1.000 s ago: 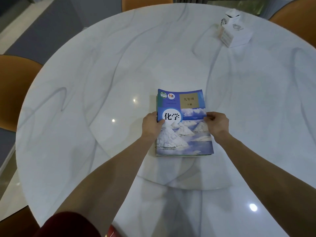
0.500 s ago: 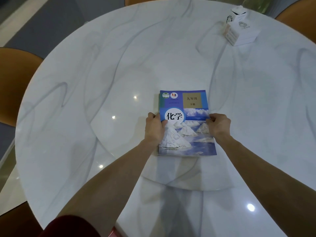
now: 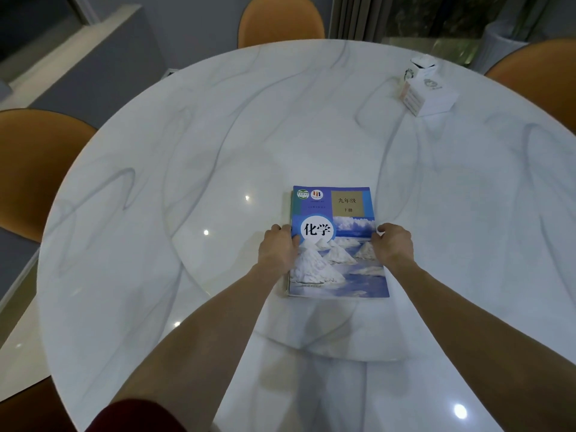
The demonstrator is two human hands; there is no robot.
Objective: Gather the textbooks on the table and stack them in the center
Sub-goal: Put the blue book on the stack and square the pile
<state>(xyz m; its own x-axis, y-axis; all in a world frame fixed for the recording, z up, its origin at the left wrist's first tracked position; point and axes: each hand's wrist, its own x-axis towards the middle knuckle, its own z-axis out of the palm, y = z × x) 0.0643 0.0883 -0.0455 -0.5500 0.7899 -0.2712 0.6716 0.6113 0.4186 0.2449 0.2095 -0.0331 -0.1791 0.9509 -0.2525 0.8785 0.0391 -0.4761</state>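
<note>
Item: stack of textbooks (image 3: 335,244), lying flat near the middle of a round white marble-patterned table (image 3: 187,151), on the raised circular centre section of the tabletop. The top cover is showing blue with white mounds, a white disc with Chinese characters and a tan label panel; edges of further books are peeking out along the left side beneath it, count not readable. Left hand (image 3: 277,249) is curling its fingers against the left edge of the stack, thumb resting on the cover, pinching that edge. Right hand (image 3: 394,244) is pressing against the right edge, fingers folded over the border of the cover, gripping the stack from that side. Both forearms are reaching in from the near rim; a dark red sleeve (image 3: 134,416) is showing at the bottom left. Also present: white tissue box (image 3: 428,92), sitting at the far right of the table, well apart from the stack. Orange chairs (image 3: 34,163) are standing around the table at left, far side and right. Ceiling-light reflections are glinting on the glossy surface.
</note>
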